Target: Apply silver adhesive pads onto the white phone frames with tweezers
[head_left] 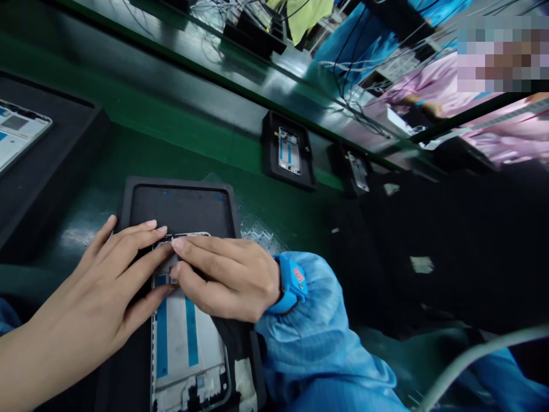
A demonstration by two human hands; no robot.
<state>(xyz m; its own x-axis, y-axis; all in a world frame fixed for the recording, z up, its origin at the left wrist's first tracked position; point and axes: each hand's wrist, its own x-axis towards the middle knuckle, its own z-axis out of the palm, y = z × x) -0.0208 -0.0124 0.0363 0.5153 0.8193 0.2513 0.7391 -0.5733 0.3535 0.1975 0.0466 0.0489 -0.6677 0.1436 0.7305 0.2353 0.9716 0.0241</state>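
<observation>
A phone's metal mid-frame with two blue strips lies in a black foam tray. My left hand reaches over its upper left side, fingers stretched out and apart, fingertips on the frame's top edge and thumb at its left side. From the right, my right hand bends over the upper part, thumb and fingers drawn together in a pinch. Whatever sits between those fingertips is too small or hidden to name. A small orange-brown piece shows beside the right thumb. Both hands cover much of the frame's top.
Another phone frame rests on a black foam block at left. Two further trays with frames, one being a black tray, stand along the green bench. Clear plastic sheets lie behind my right hand. A person in pink sits across.
</observation>
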